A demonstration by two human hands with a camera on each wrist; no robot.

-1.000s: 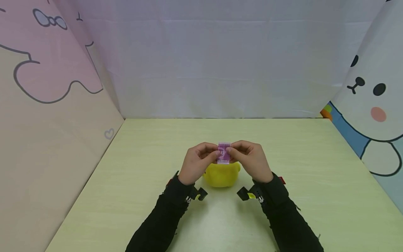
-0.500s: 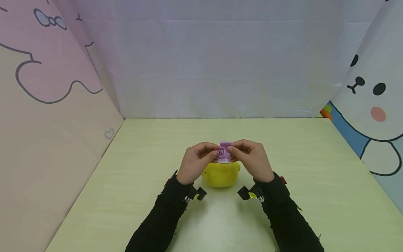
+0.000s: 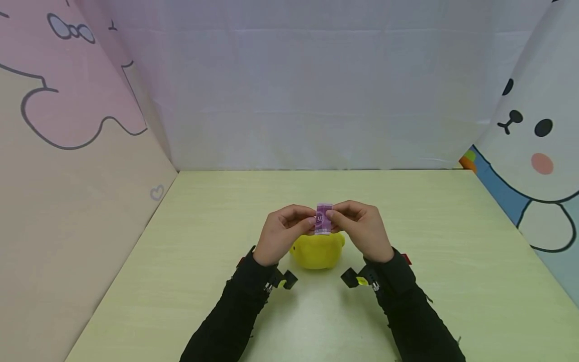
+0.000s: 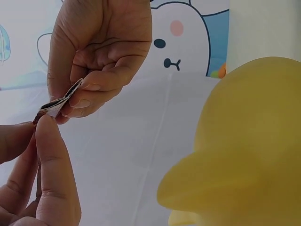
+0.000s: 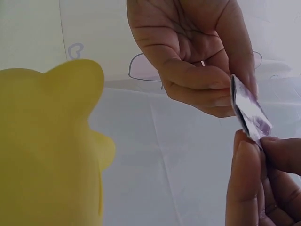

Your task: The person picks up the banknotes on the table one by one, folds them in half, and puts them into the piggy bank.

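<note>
A small folded purple printed paper [image 3: 323, 226], like a banknote, is held up between both hands in the head view. My left hand [image 3: 279, 238] pinches its left edge between thumb and fingers; my right hand [image 3: 367, 234] pinches the right edge the same way. Folded layers of the paper [image 4: 59, 102] show edge-on in the left wrist view, and its face [image 5: 251, 109] looks shiny in the right wrist view. Just below and nearer than the hands, a smooth yellow animal-shaped figure [image 3: 317, 254] stands on the table, its top partly hidden by them.
The pale wooden table [image 3: 217, 226] reaches back to a plain white sheet [image 3: 316, 100]. A cartoon-printed sheet borders it on the left [image 3: 81, 201] and another on the right [image 3: 543, 216]. Black sleeves carry small wrist cameras close to the yellow figure.
The purple paper has shifted very slightly to the right and turned a little between the fingers. Both hands keep their pinch, and the yellow figure stays in place.
</note>
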